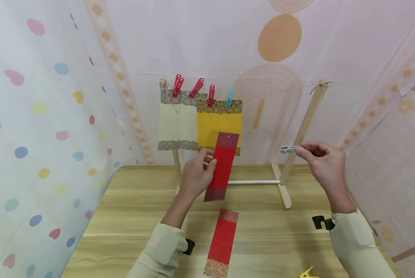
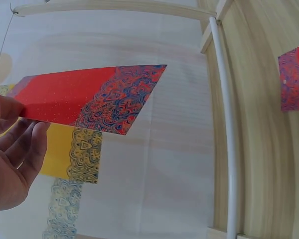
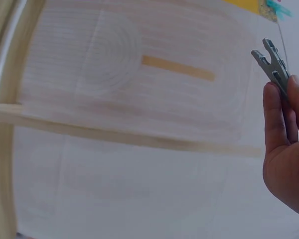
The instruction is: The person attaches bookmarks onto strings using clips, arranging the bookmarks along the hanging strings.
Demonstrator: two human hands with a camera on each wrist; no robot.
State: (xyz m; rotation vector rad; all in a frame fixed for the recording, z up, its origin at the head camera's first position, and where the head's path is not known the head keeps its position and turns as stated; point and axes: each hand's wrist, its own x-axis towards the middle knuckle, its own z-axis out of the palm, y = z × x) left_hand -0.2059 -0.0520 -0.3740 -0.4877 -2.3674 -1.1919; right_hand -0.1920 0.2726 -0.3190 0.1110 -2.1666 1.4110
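My left hand (image 1: 197, 175) pinches the left edge of a red paper strip (image 1: 225, 166) with patterned ends, holding it up in front of the hanging yellow paper (image 1: 219, 122). In the left wrist view the strip (image 2: 72, 94) tilts, its blue-patterned end pointing away from the fingers. Between thumb and fingertips my right hand (image 1: 325, 160) grips a grey-blue clothespin (image 1: 288, 149), near the right post. The right wrist view shows that clothespin (image 3: 272, 64) with its jaws pointing up and away from the hand.
A string (image 1: 280, 92) runs between two wooden posts (image 1: 306, 123). Red clothespins (image 1: 196, 88) and a turquoise one (image 1: 230, 96) hold cream paper (image 1: 177, 123) and the yellow paper on it. Another red strip (image 1: 223, 241) and a yellow clothespin (image 1: 307, 273) lie on the wooden table (image 1: 124, 224).
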